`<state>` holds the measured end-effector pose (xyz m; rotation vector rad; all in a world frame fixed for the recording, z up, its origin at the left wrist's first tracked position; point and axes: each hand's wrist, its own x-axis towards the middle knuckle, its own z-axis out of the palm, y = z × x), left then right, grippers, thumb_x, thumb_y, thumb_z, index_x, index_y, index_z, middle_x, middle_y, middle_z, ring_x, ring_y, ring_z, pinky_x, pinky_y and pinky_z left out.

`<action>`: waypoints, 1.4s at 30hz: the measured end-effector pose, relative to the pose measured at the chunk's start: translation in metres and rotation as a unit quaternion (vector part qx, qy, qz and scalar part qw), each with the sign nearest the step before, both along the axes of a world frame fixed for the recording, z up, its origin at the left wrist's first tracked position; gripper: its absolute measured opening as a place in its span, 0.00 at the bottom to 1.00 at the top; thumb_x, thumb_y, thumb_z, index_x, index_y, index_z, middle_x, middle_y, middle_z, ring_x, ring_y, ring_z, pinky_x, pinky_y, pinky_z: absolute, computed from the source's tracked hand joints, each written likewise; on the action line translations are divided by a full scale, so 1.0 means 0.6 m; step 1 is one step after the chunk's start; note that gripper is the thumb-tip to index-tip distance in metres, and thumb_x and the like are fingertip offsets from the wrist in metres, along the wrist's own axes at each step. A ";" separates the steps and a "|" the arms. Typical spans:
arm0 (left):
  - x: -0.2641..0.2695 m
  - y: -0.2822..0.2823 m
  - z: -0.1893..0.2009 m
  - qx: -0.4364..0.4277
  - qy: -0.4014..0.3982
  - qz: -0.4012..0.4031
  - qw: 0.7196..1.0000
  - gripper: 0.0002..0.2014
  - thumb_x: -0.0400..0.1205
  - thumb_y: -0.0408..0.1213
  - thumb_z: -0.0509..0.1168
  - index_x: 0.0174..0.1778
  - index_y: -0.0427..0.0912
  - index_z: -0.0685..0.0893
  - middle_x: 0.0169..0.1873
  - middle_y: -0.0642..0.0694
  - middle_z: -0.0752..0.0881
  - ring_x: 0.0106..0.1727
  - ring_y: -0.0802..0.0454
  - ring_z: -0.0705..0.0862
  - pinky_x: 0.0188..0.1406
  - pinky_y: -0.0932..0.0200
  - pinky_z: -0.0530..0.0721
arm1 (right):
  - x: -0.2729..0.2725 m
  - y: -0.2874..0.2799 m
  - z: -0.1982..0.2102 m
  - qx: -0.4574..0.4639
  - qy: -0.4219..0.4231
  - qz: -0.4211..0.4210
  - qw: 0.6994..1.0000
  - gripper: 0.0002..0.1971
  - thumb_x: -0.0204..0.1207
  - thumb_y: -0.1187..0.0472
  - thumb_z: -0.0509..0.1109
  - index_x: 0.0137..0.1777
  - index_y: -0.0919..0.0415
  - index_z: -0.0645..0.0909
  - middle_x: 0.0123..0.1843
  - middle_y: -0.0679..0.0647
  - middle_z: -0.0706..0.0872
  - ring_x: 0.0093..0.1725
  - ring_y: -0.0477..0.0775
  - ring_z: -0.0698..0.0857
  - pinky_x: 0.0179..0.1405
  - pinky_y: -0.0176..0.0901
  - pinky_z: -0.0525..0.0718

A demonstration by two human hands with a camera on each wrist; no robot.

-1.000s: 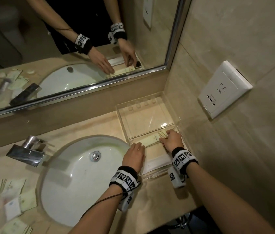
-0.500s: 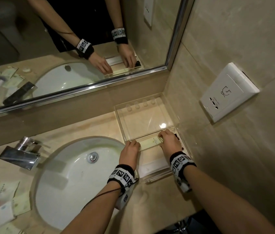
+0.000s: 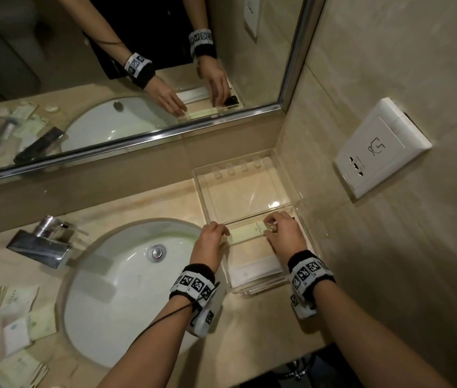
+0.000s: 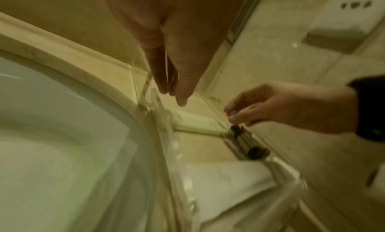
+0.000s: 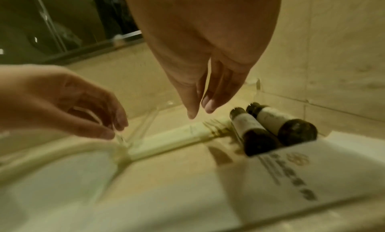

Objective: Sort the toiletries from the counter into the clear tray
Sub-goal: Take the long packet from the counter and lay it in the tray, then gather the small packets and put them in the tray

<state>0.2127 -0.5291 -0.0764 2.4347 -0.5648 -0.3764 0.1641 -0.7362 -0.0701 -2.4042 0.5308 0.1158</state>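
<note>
The clear tray (image 3: pixel 238 197) sits in the counter's right corner, split by a divider, and its far compartment holds nothing. In the near compartment a long pale green packet (image 3: pixel 245 233) (image 5: pixel 172 140) lies along the divider. A white packet (image 3: pixel 255 268) (image 5: pixel 270 178) lies nearer me, and two dark bottles (image 5: pixel 270 127) (image 4: pixel 243 140) lie at the right side. My left hand (image 3: pixel 213 233) (image 5: pixel 116 128) touches the tray's left wall at the packet's left end with relaxed fingers. My right hand (image 3: pixel 270 228) (image 5: pixel 200 110) hovers with straight fingers over the packet's right end and holds nothing.
A white sink (image 3: pixel 126 275) with a chrome faucet (image 3: pixel 42 242) lies left of the tray. Several loose packets (image 3: pixel 22 312) lie on the counter at far left. The tiled wall with a socket plate (image 3: pixel 375 152) stands close on the tray's right, and a mirror (image 3: pixel 109 79) is behind.
Both hands stay at the ends of the green packet by the divider, with only small finger shifts. The head view has drifted slightly.
</note>
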 end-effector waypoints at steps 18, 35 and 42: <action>-0.239 0.391 0.125 -0.045 0.084 0.452 0.887 0.05 0.75 0.34 0.71 0.43 0.48 0.86 0.35 0.51 0.89 0.34 0.53 0.86 0.38 0.63 0.83 | 0.024 0.378 0.082 0.258 -0.031 0.303 0.917 0.02 0.77 0.62 0.72 0.47 0.55 0.86 0.43 0.47 0.90 0.42 0.49 0.88 0.43 0.36 0.84; -0.349 0.669 0.107 -0.059 0.094 0.550 0.828 0.05 0.74 0.33 0.72 0.41 0.49 0.87 0.35 0.51 0.88 0.33 0.55 0.84 0.41 0.56 0.87 | -0.040 0.666 0.099 0.196 0.005 0.398 0.896 0.02 0.77 0.61 0.73 0.48 0.56 0.87 0.41 0.46 0.88 0.38 0.46 0.85 0.38 0.24 0.79; -0.350 0.821 0.055 -0.063 0.133 0.551 0.822 0.05 0.73 0.36 0.72 0.42 0.48 0.85 0.36 0.50 0.87 0.39 0.51 0.86 0.46 0.50 0.88 | -0.071 0.815 0.068 0.157 0.040 0.362 0.918 0.03 0.77 0.61 0.74 0.49 0.58 0.86 0.43 0.50 0.89 0.39 0.46 0.86 0.40 0.30 0.84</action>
